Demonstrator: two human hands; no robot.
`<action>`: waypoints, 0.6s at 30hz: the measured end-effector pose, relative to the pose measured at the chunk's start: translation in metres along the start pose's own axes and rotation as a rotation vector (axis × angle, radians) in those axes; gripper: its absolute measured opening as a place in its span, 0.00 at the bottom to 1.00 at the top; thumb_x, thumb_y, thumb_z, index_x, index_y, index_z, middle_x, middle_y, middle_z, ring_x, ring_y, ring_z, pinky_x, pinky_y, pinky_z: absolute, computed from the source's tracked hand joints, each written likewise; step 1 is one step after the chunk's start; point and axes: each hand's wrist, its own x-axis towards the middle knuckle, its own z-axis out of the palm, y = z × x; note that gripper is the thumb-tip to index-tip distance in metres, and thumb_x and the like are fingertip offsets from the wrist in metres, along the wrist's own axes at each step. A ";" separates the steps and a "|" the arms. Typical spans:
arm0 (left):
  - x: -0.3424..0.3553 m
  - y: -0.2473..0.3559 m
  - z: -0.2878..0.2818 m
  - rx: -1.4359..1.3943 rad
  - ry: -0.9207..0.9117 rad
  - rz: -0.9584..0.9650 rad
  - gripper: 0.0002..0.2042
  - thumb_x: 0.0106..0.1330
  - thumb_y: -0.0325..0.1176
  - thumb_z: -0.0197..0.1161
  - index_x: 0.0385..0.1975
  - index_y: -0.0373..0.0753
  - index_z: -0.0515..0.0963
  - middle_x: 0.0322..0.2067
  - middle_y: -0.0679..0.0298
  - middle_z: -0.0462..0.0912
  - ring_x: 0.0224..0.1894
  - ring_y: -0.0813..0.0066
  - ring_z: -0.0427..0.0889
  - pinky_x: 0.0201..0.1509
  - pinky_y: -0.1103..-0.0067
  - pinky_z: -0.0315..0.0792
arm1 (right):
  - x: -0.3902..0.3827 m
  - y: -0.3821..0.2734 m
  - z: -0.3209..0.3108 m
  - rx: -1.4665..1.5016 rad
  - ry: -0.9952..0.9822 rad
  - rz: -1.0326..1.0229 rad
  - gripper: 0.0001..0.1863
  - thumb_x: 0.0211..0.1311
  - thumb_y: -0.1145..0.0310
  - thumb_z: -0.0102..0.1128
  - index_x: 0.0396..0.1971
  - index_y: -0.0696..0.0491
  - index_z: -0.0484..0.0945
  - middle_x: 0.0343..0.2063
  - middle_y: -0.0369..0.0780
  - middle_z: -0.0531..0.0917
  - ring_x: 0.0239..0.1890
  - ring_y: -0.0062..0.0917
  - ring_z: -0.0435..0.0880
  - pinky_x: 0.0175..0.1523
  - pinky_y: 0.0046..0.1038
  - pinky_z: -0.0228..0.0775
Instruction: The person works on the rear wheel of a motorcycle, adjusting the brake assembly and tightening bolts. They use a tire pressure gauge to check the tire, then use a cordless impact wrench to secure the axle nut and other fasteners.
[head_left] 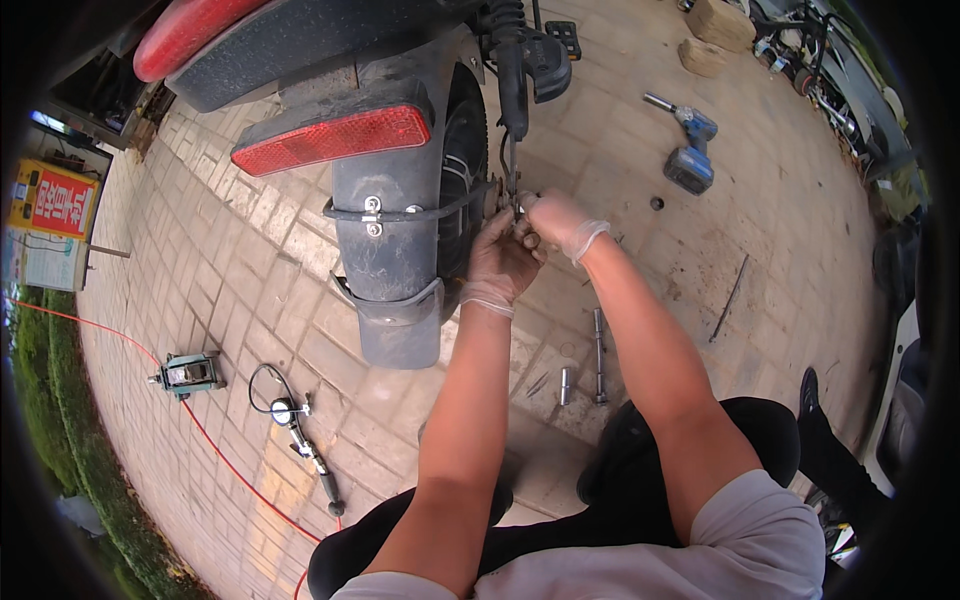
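I crouch behind a two-wheeler whose dusty black rear mudguard (pixel 388 270) and red reflector (pixel 335 140) face me. Its rear tyre (pixel 462 170) shows on the right of the mudguard, below a shock absorber (pixel 510 75). Thin, see-through gloves cover both my hands. My left hand (pixel 503 258) is at the wheel's hub, palm up with fingers curled around small parts there. Right beside it, my right hand (pixel 558 222) is closed, its fingertips meeting the left ones at the axle end. What either hand pinches is hidden by the fingers.
On the paving right of me lie a blue cordless impact wrench (pixel 690 150), a small black round part (pixel 657 203) and a thin rod (pixel 730 298). Nearer are an extension bar (pixel 600 355) and a socket (pixel 566 386). Leftward: a tyre inflator (pixel 305 440), red hose (pixel 225 450), jack (pixel 190 373).
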 end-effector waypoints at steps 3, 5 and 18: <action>0.002 0.001 0.001 -0.046 0.069 0.007 0.09 0.58 0.37 0.64 0.36 0.43 0.77 0.22 0.73 0.72 0.23 0.78 0.67 0.29 0.78 0.60 | -0.004 -0.004 -0.001 0.088 -0.032 0.074 0.25 0.68 0.57 0.41 0.25 0.62 0.79 0.23 0.44 0.82 0.24 0.30 0.80 0.34 0.34 0.72; 0.004 0.001 -0.002 -0.043 0.099 0.014 0.09 0.58 0.36 0.64 0.35 0.43 0.76 0.21 0.73 0.69 0.22 0.79 0.64 0.28 0.79 0.57 | -0.005 -0.007 -0.006 0.058 -0.039 0.070 0.25 0.68 0.56 0.41 0.27 0.63 0.79 0.24 0.44 0.83 0.26 0.32 0.81 0.37 0.34 0.72; -0.002 0.004 -0.005 -0.189 0.002 -0.057 0.13 0.62 0.30 0.52 0.15 0.45 0.63 0.10 0.75 0.59 0.10 0.80 0.54 0.16 0.81 0.49 | 0.055 0.017 0.036 0.547 0.654 -0.365 0.31 0.71 0.48 0.40 0.41 0.66 0.78 0.31 0.55 0.82 0.39 0.44 0.82 0.48 0.36 0.70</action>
